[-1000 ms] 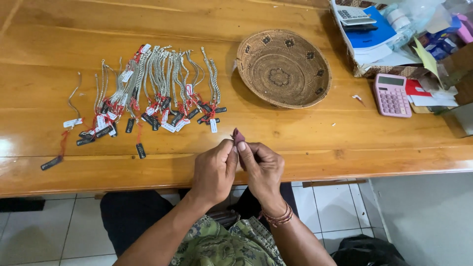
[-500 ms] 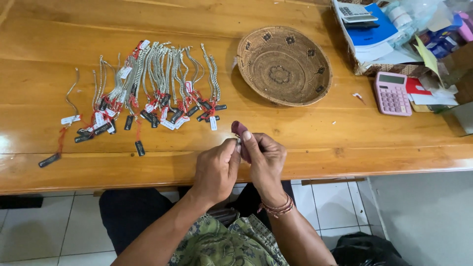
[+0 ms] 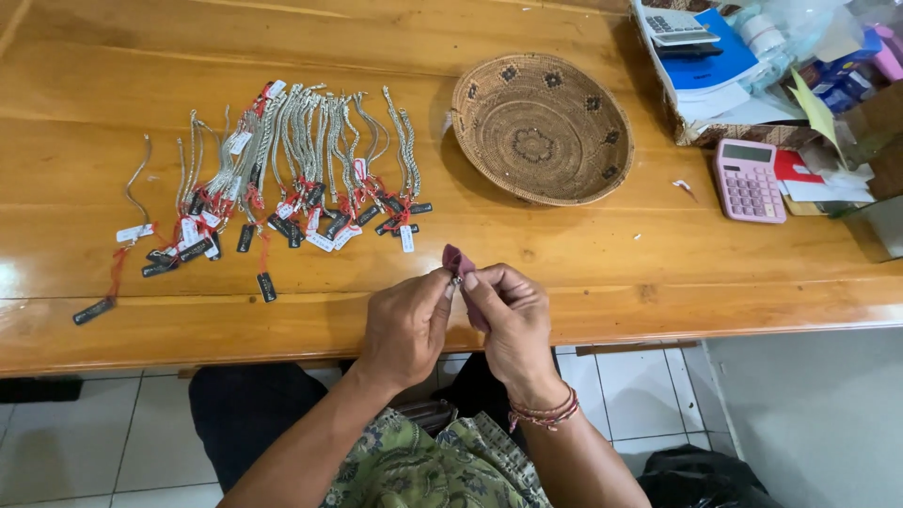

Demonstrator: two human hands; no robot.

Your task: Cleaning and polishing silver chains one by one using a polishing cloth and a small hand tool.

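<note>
A small maroon cloth [image 3: 458,261] is pinched between the left hand [image 3: 406,325] and right hand [image 3: 513,320] over the bench [image 3: 583,263]. A tiny item seems rubbed inside; a firm, steady pinch is called for next.

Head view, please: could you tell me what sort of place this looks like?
Probably a small jewellery seller's or maker's desk. Rows of tagged silver chains lie on the wooden table, a pink calculator sits by paperwork, and both hands pinch a small maroon cloth.
</note>
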